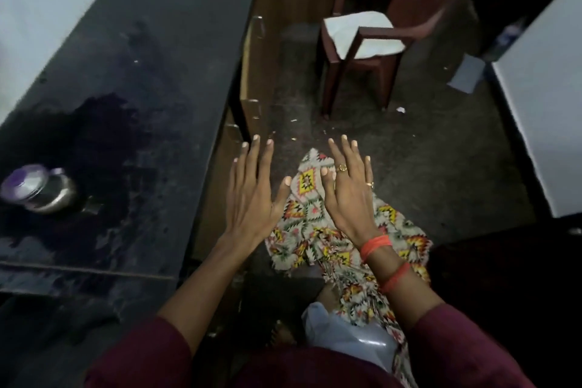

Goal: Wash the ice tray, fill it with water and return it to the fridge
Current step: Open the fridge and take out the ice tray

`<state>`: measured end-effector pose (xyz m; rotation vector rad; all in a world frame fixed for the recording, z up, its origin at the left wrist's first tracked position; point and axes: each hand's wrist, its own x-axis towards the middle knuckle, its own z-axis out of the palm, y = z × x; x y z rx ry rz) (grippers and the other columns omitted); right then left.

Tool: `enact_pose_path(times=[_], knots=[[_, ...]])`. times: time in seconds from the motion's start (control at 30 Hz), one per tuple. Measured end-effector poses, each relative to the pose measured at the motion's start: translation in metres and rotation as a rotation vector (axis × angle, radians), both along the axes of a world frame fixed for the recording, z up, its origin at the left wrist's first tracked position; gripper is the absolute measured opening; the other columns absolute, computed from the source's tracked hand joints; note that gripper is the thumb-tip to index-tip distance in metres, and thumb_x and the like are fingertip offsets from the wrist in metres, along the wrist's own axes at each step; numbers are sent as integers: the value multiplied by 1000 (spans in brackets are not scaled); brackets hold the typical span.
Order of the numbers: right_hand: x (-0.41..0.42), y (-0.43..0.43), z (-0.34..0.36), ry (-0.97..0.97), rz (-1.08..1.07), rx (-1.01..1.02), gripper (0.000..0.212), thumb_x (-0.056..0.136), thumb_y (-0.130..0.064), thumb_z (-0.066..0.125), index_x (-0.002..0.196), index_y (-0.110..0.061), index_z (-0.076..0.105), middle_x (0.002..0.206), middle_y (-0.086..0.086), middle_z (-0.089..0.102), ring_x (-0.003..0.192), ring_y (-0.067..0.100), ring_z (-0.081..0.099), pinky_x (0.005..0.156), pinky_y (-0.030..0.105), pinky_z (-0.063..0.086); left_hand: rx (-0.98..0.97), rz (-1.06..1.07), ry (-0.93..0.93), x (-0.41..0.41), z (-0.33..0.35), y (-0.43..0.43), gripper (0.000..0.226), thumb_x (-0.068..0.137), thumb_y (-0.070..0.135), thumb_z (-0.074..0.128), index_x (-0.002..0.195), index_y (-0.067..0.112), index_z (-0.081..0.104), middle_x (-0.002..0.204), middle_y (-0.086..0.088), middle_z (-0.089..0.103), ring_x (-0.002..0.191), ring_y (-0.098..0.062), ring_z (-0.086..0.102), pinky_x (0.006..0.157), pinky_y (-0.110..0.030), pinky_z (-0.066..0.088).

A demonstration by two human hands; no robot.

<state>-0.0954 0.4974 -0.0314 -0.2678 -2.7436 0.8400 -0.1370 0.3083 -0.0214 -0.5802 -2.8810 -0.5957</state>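
No ice tray shows in the head view. My left hand [252, 195] and my right hand [349, 189] are held out in front of me, palms down, fingers straight and spread, holding nothing. They hover side by side over the floor, just right of the dark counter's edge [201, 142]. My right hand wears rings, and orange threads circle that wrist. A patterned cloth [318, 230] hangs below both hands.
The black counter [126, 88] runs along the left, wet in patches, with a steel container [41, 190] with a purple lid on it. A brown plastic chair [371, 41] with a white cloth stands ahead. A white surface [541, 98] lies at right.
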Motion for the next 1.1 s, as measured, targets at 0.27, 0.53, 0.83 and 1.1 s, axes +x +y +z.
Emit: enact_pose_path(times=[0.27, 0.53, 0.83, 1.1], knots=[[28, 101, -18, -46, -283, -26, 53, 109, -41, 32, 159, -25, 25, 168, -2, 13, 156, 15, 5, 127, 41, -1, -41, -261, -82, -27, -10, 104, 72, 102, 56, 30, 162, 18, 22, 169, -6, 22, 157, -25, 19, 126, -47, 23], [74, 189, -19, -53, -607, -44, 54, 108, -43, 33, 158, -25, 26, 168, -1, 14, 155, 16, 9, 127, 40, 3, -27, -524, -144, -33, -4, 229, 73, 101, 61, 26, 162, 21, 23, 169, -3, 24, 156, -24, 22, 125, -48, 25], [127, 247, -5, 10, -960, -80, 55, 106, -45, 32, 158, -27, 26, 167, -1, 17, 155, 15, 13, 126, 40, 6, 13, -879, -154, -15, 1, 346, 72, 102, 60, 27, 162, 21, 24, 169, -3, 24, 156, -23, 21, 126, -44, 24], [149, 277, 9, 149, -1321, -233, 54, 107, -42, 35, 158, -28, 26, 167, -1, 18, 154, 15, 13, 124, 42, 17, 40, -1246, -172, -5, 7, 441, 72, 101, 60, 26, 161, 20, 26, 168, -4, 26, 155, -23, 24, 124, -41, 25]])
